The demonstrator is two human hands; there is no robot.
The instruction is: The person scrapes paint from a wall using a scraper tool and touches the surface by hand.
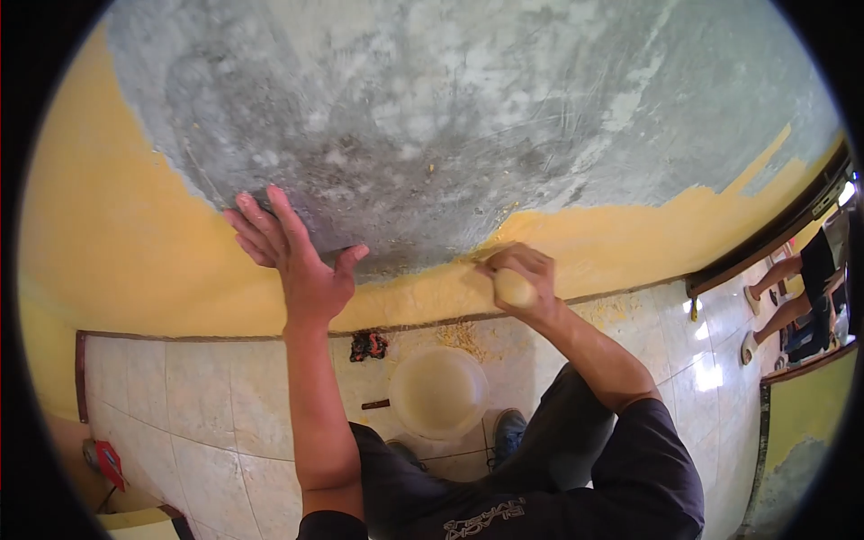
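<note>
Leftward, red object [109, 463]: lay low at the edge of view, too distorted to identify.
Left hand [310, 279]: fingers spread and released, grasping nothing, set against the wall [396, 126] where its grey part met the yellow paint [621, 247], probably for balance; palm contact could not be seen.
Dark crumpled thing [368, 346]: sat at the wall's foot, its reddish markings unreadable.
Pale tub [405, 396]: stood on the tiles [193, 396] between wall and shoes [509, 432], perhaps to be within reach; what it held, if anything, was hard to make out.
Flakes [461, 339]: lay loose beside the tub, below the paint edge.
Right hand [542, 286]: fingers clenched around a tool [515, 290] at that edge, likely for firm control; only its pale rounded end showed clearly, the far end being hidden or blurred.
Another person [785, 270]: showed through the doorway [751, 264], mostly legs, the rest cut off.
</note>
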